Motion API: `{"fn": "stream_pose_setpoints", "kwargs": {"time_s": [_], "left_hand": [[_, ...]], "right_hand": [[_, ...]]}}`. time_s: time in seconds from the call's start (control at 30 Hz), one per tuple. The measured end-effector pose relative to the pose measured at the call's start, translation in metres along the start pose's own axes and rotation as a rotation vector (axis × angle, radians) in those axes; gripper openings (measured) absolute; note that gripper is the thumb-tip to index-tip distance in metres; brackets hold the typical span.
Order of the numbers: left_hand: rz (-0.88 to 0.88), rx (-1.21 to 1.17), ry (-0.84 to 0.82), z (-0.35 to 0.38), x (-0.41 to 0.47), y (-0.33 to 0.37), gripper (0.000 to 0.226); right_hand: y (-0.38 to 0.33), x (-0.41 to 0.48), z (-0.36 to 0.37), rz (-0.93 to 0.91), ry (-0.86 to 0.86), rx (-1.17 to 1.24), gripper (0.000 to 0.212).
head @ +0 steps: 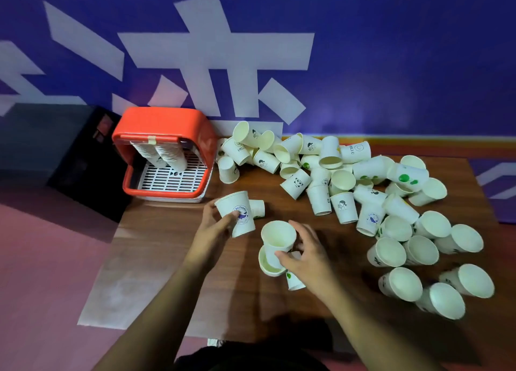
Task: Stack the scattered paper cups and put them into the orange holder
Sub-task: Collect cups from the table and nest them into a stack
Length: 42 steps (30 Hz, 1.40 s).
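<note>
— Head view: what surface?
— Wooden table (156, 273) against a blue wall (391, 49). Left hand (216, 222) grips a printed cup (237, 213), right hand (307, 256) holds two nested cups (277, 238); orange holder (164, 124) stands back-left, its stacks (167, 155) partly hidden.

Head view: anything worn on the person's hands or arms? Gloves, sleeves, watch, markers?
Nothing visible. The left hand and right hand are bare: no gloves, rings or markers. Both forearms are bare to the frame edge, with no sleeves or watch. Dark clothing shows at the bottom.
</note>
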<state>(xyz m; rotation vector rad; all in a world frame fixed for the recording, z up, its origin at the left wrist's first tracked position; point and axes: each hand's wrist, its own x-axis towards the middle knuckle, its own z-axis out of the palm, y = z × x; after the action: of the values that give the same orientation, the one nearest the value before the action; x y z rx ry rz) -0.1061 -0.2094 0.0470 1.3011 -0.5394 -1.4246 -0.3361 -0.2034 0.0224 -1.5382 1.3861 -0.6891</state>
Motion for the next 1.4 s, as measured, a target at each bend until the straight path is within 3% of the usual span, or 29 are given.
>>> {"fn": "stream_pose_setpoints", "kwargs": {"time_s": [0.23, 0.33, 0.4, 0.53, 0.77, 0.97, 1.07, 1.2, 1.3, 1.4], "left_hand": [[0.009, 0.200, -0.083, -0.013, -0.003, -0.003, 0.082], [0.020, 0.316, -0.174, -0.012, -0.007, -0.008, 0.086], [0.056, 0.426, -0.259, -0.005, -0.013, -0.013, 0.080], [0.145, 0.632, -0.384, 0.006, -0.019, -0.029, 0.071], [0.335, 0.902, -0.452, 0.008, -0.011, -0.052, 0.082], [0.386, 1.126, -0.522, 0.002, -0.004, -0.077, 0.090], [0.347, 1.165, -0.562, 0.002, 0.000, -0.082, 0.094], [0.295, 1.069, -0.610, 0.004, 0.002, -0.089, 0.088], [0.232, 1.007, -0.608, 0.006, 0.005, -0.093, 0.093], [0.174, 0.935, -0.490, 0.010, 0.006, -0.090, 0.089]], "right_hand": [[0.022, -0.019, 0.028, -0.125, -0.079, -0.388, 0.078], [0.028, -0.026, 0.025, -0.011, -0.122, -0.366, 0.095], [0.031, -0.031, 0.022, 0.067, -0.064, -0.344, 0.099], [0.040, -0.038, 0.017, 0.182, 0.112, -0.333, 0.086], [0.053, -0.049, 0.033, 0.398, 0.166, -0.480, 0.081], [0.075, -0.045, 0.053, 0.440, 0.217, -0.475, 0.054], [0.075, -0.042, 0.048, 0.480, 0.255, -0.394, 0.048], [0.063, -0.039, 0.020, 0.625, 0.349, -0.126, 0.062], [0.050, -0.039, -0.013, 0.552, 0.462, -0.005, 0.066], [0.032, -0.037, -0.042, 0.433, 0.462, 0.066, 0.057]]}}
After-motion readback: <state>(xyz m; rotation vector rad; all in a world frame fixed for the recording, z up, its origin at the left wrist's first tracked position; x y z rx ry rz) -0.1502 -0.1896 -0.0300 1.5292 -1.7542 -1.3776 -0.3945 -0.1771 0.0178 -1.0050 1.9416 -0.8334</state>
